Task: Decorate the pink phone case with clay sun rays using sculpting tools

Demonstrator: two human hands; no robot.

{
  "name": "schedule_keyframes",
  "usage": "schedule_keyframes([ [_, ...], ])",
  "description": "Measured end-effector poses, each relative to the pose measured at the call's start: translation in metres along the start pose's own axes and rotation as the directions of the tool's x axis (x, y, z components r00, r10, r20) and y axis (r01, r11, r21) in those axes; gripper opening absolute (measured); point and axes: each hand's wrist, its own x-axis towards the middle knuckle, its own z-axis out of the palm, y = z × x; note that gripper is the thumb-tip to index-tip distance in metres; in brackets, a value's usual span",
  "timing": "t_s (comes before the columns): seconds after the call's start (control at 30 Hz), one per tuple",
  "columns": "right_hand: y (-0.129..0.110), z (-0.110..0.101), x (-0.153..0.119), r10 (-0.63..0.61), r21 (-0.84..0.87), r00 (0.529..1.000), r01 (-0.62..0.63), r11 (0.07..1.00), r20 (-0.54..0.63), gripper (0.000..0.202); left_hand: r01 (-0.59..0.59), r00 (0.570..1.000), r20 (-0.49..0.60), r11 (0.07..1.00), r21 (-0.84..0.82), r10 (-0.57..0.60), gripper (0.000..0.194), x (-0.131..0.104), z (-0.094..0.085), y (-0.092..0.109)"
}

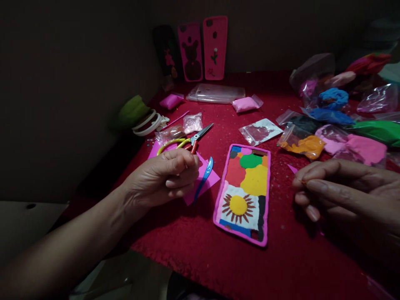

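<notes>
A phone case (256, 181) covered in patches of coloured clay, with a pink rim, lies on the red cloth between my hands. On its white patch sits a yellow clay disc (238, 205) ringed by thin brown petals. My left hand (165, 177) is raised to the left of the case, its fingers curled closed; whatever they hold, if anything, is hidden. To the right of the case, the thumb and forefinger of my right hand (350, 191) pinch a tiny brown bit of clay (303, 183). Neither hand touches the case.
Beside my left hand are a blue plastic clay knife (204, 179), pink paper (213, 178) and scissors (200, 134). Bags of clay (303, 143) crowd the right side. Clear cases (215, 93) lie behind, and decorated cases (215, 48) stand against the wall.
</notes>
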Motion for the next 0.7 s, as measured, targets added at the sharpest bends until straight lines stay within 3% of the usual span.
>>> schedule_keyframes([
  [0.7,0.0024,-0.0024,0.0021,0.001,0.007,1.0,-0.001,1.0,0.012,0.031,0.022,0.999,-0.046,1.0,-0.016,-0.023,0.01,-0.0017,0.0007,-0.0007],
])
